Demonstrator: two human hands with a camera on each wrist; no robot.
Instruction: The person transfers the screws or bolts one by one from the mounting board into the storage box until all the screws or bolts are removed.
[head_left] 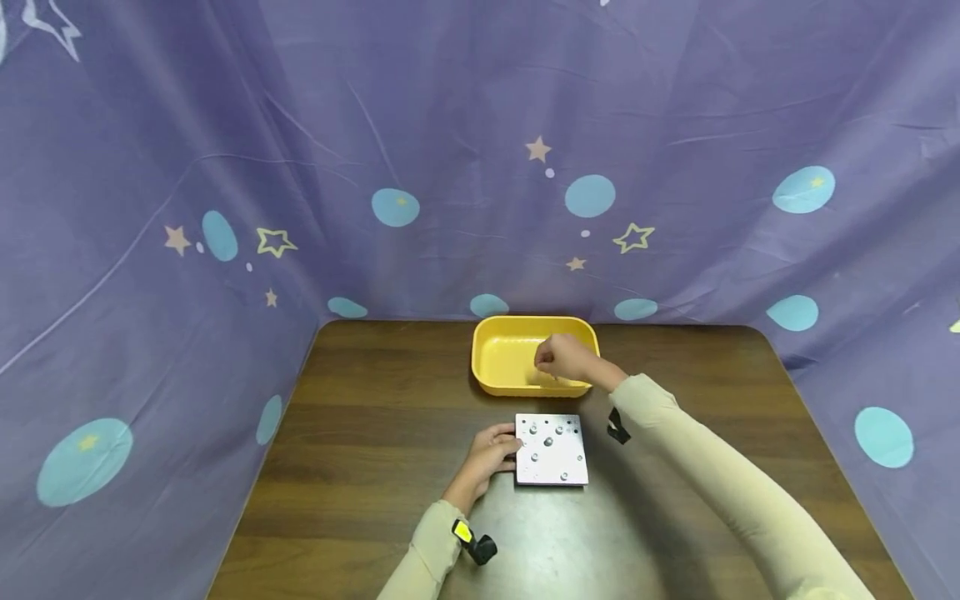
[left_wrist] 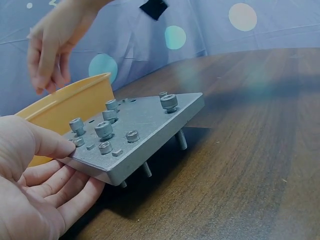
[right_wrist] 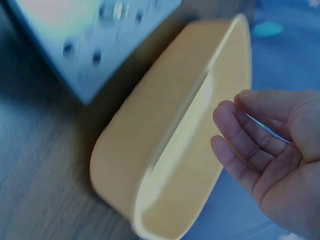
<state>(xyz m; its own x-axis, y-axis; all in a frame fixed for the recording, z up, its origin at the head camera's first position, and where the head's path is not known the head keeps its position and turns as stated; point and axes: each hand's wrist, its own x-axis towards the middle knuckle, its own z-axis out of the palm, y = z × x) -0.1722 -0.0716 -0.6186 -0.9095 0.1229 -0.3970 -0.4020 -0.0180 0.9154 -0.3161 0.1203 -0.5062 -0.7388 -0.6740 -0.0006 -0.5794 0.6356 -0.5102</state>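
Note:
My left hand (head_left: 486,457) grips the left edge of a square silver metal plate (head_left: 553,465), thumb on top and fingers underneath in the left wrist view. Several socket-head screws (left_wrist: 104,129) stand at differing heights in the plate, and threaded screw ends (left_wrist: 181,140) stick out below it. The plate sits above the tabletop, with a shadow under it. My right hand (head_left: 568,357) hovers over the yellow bin (head_left: 495,388), its fingers loosely bent. Thumb and index fingertips come close together in the right wrist view, and nothing shows between them.
The wooden table (head_left: 360,467) carries the bin at its back edge, just behind the plate. A purple curtain (head_left: 465,100) with stars and blue spots hangs behind and at both sides. Black wrist straps (head_left: 480,546) are on both sleeves.

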